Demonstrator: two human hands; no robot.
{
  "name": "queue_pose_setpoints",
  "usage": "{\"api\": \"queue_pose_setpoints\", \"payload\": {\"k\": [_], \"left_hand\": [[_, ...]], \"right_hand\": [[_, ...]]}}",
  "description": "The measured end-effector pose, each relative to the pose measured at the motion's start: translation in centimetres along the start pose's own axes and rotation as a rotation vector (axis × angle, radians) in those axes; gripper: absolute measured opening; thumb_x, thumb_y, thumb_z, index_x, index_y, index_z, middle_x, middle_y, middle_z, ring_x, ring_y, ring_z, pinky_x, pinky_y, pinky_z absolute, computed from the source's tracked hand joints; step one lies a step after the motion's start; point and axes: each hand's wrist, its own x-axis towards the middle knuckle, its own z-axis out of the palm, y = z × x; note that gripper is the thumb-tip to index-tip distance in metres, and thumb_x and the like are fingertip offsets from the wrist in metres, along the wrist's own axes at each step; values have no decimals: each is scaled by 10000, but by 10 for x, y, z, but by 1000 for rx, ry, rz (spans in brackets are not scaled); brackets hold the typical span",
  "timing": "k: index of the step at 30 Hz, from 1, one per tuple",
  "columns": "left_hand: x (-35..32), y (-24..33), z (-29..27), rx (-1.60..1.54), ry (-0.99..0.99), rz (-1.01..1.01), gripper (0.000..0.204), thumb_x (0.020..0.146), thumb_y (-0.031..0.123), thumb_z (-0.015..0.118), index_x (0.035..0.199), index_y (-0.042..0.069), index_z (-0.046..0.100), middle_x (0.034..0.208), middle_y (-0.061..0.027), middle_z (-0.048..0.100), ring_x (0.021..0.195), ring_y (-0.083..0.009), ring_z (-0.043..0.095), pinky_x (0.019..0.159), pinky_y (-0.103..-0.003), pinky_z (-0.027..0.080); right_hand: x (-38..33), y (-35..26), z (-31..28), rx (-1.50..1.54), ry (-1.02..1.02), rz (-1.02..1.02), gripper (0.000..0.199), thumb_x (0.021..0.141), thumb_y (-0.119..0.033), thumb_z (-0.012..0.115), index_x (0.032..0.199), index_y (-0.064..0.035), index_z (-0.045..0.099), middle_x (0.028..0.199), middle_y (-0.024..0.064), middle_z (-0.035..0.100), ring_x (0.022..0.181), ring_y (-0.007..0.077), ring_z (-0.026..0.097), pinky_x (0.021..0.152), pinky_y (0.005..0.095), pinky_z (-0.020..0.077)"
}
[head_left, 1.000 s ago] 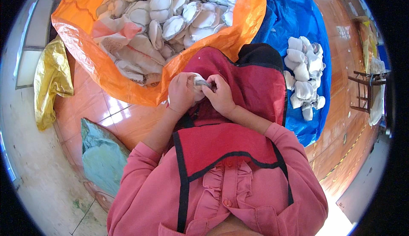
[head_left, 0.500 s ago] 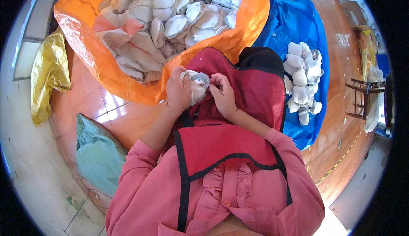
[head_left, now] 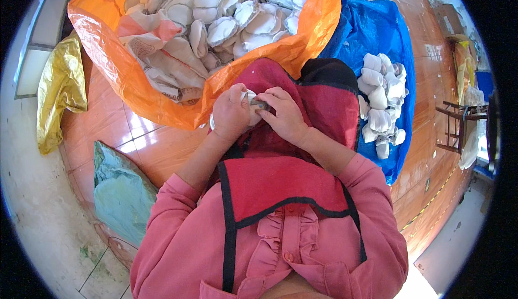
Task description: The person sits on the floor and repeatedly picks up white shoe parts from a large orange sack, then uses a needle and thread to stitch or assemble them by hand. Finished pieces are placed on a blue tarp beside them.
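Over my lap, my left hand is closed around a small white fabric piece that has a greyish part. My right hand bends in from the other side, its thumb and fingertips gripping the piece's near-right edge. Most of the piece is hidden by my fingers. Just beyond my hands, an orange sack lies wide open, full of flat, rounded white fabric pieces. To the right, a blue plastic sack bears a heap of puffier white pieces.
A red apron with black edging covers my lap. On the left lie a yellow sack and a green sack. A dark wooden stool stands far right on the tiled floor.
My right hand has moved left and over the piece, its fingers now covering the grey part. My left hand has turned, so less of the white piece shows.
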Motion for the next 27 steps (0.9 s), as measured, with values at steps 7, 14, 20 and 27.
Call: {"api": "queue_pose_setpoints", "payload": {"k": [7, 14, 20, 27], "left_hand": [[2, 7, 2, 105, -14, 70, 237, 838, 107, 623, 1054, 61, 536, 870, -151, 634, 775, -362, 630, 668, -472, 500], [2, 13, 6, 219, -123, 73, 329, 801, 158, 646, 1087, 40, 534, 896, -154, 615, 785, -349, 624, 681, -465, 501], [1, 15, 7, 248, -108, 117, 360, 771, 142, 650, 1093, 34, 533, 889, -151, 594, 766, -343, 611, 685, -452, 499], [5, 10, 7, 119, -103, 76, 294, 774, 130, 658, 1040, 61, 554, 874, -144, 614, 799, -358, 621, 703, -455, 501]], "right_hand": [[13, -3, -8, -158, -181, -48, 342, 786, -194, 703, 1091, -56, 631, 1035, 134, 556, 998, 350, 568, 876, 432, 480], [17, 3, 4, -260, -201, -37, 316, 762, -127, 674, 1069, -51, 650, 1011, 143, 579, 994, 347, 576, 854, 429, 494], [24, 12, 13, -228, -180, -31, 227, 742, -69, 636, 964, -42, 674, 993, 152, 624, 958, 346, 582, 874, 429, 479], [34, 22, 13, -145, -378, 47, 268, 728, -182, 715, 952, -41, 674, 961, 157, 639, 910, 361, 609, 841, 454, 496]]}}
